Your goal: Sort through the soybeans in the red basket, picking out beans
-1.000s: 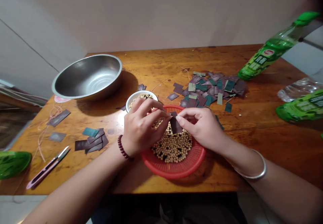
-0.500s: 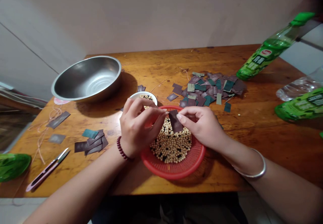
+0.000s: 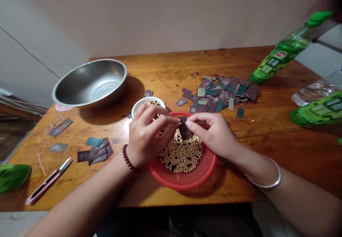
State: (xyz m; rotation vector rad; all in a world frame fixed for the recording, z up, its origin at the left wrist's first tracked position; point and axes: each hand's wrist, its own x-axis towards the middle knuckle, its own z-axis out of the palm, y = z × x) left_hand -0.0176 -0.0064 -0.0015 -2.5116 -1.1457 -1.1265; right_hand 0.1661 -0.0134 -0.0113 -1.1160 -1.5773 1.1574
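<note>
My right hand pinches a dark brown rectangular piece by its upper right side, above a red basket. Thumb and fingertips of my left hand are pressed together at the piece's upper left edge; whether they hold something small there is hidden. Pale beads mixed with some black ones lie in the basket under both hands. Behind my left hand, a white bowl with similar beads is partly covered.
A metal basin stands back left. Brown and green pieces are heaped behind the basket, with a smaller stack at left. A pink-handled knife lies front left. Green bottles are at right, another at the left edge.
My left hand has shifted slightly right, and its fingertips now meet the brown piece's upper left edge. My right hand still holds the piece. The view has shifted a little.
</note>
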